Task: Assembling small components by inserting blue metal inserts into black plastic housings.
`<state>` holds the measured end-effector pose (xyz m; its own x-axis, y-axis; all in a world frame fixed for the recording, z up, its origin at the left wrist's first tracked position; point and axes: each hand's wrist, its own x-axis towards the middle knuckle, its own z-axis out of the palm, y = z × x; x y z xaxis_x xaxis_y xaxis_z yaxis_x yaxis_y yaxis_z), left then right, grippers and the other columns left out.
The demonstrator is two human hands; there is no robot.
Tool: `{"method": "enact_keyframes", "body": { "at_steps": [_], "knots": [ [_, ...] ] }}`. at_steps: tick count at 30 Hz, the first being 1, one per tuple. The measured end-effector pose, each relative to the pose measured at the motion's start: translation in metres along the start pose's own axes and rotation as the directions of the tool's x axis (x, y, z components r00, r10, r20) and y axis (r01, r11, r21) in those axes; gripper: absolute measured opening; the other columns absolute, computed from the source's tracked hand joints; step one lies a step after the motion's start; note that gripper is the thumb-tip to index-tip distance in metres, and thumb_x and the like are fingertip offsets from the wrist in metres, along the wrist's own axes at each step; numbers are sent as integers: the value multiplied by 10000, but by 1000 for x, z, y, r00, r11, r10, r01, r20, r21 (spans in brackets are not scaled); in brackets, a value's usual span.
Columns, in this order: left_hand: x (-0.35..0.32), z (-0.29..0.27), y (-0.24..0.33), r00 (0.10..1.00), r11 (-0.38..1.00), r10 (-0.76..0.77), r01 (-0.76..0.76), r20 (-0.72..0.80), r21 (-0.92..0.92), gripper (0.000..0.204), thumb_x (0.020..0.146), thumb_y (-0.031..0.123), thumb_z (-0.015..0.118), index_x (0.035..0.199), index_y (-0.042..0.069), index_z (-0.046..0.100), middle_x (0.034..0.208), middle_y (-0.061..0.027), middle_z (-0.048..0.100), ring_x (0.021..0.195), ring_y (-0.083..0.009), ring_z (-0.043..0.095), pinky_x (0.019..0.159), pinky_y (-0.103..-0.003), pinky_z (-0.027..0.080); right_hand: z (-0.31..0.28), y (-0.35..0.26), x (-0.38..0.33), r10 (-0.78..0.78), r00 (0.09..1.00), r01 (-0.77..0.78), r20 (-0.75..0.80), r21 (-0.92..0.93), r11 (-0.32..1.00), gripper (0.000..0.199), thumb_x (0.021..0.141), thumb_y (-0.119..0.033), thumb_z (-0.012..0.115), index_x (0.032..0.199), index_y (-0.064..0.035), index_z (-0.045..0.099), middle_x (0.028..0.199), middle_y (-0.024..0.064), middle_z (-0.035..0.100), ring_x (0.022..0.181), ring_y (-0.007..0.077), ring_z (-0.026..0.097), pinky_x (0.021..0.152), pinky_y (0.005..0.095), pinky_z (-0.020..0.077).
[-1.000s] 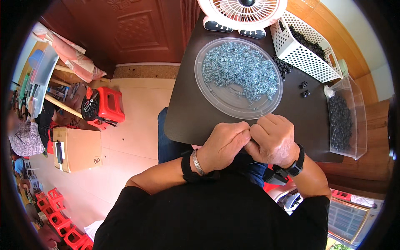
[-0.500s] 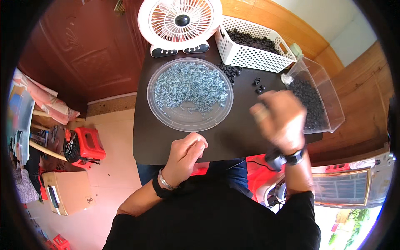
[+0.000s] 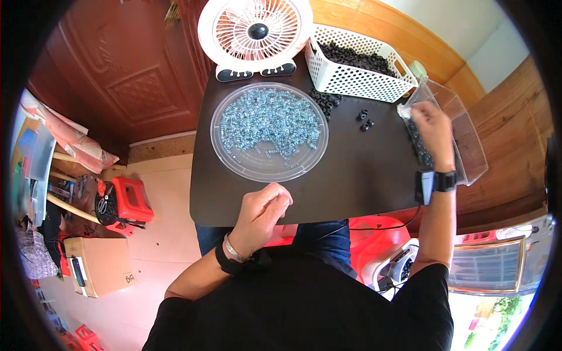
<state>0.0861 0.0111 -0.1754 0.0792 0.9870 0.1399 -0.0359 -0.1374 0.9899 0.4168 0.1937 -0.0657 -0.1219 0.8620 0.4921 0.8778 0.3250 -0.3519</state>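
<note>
My left hand [image 3: 264, 212] is closed in a loose fist at the table's front edge, thumb over the curled fingers; whatever it holds is hidden. My right hand [image 3: 433, 130] is over the clear plastic bin [image 3: 473, 137] on the right, its fingers bent together above small black parts [image 3: 422, 146]. What lies between those fingertips does not show. Beyond my left hand is a round clear tray [image 3: 257, 171] with many small bluish metal coil springs [image 3: 269, 120] spread in it.
A white perforated basket [image 3: 363, 85] of black parts stands at the back, beside a white fan [image 3: 257, 32]. Loose black parts [image 3: 325, 100] lie between tray and basket, and a few more black pieces [image 3: 366, 124] farther right. The dark table [image 3: 351, 181] has a rounded front corner.
My right hand has moved rightward from over the table to above the clear bin. My left hand has stayed closed in nearly the same place. The view has shifted slightly.
</note>
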Motion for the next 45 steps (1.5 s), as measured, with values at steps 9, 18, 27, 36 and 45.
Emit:
{"method": "enact_keyframes", "body": {
  "at_steps": [9, 18, 27, 36, 45],
  "knots": [
    [2, 2, 3, 1000, 1000, -4, 5, -3, 8, 204, 933, 165, 504, 852, 7, 605, 650, 7, 523, 591, -52, 434, 536, -213, 344, 99, -3, -11, 25, 950, 5, 310, -95, 995, 264, 762, -228, 722, 888, -4, 661, 789, 132, 669, 745, 232, 649, 708, 334, 505],
    [2, -1, 0, 998, 994, -53, 54, 13, -96, 195, 947, 181, 502, 961, 14, 602, 694, 2, 533, 626, -52, 448, 564, -206, 360, 75, -81, -52, -300, 940, 213, 160, 411, 886, 239, 712, -33, 706, 934, -4, 625, 799, 102, 584, 713, 208, 579, 680, 310, 485],
    [5, -9, -3, 992, 917, -101, 124, 79, -380, 247, 955, 182, 489, 1118, 16, 573, 781, -15, 546, 657, -46, 445, 587, -199, 363, 69, -162, -94, -563, 818, 380, 120, 623, 684, 291, 699, 8, 734, 975, -42, 654, 877, 107, 601, 768, 251, 625, 684, 338, 515],
    [3, -14, -6, 993, 904, -90, 114, 77, -413, 127, 916, 142, 499, 902, 28, 551, 746, 18, 486, 645, -51, 446, 589, -219, 387, 89, -181, -105, -734, 679, 680, -11, 385, 623, 307, 605, -156, 808, 847, -53, 649, 767, 52, 582, 675, 229, 584, 574, 331, 478],
    [-1, -20, -8, 977, 911, -120, 178, 176, -371, 287, 973, 304, 498, 984, 24, 562, 751, 12, 508, 647, -56, 446, 584, -224, 389, 70, -177, -73, -682, 681, 414, 265, 630, 657, 172, 679, -74, 769, 818, -47, 672, 779, 71, 645, 717, 260, 626, 648, 350, 499]
  ]
}}
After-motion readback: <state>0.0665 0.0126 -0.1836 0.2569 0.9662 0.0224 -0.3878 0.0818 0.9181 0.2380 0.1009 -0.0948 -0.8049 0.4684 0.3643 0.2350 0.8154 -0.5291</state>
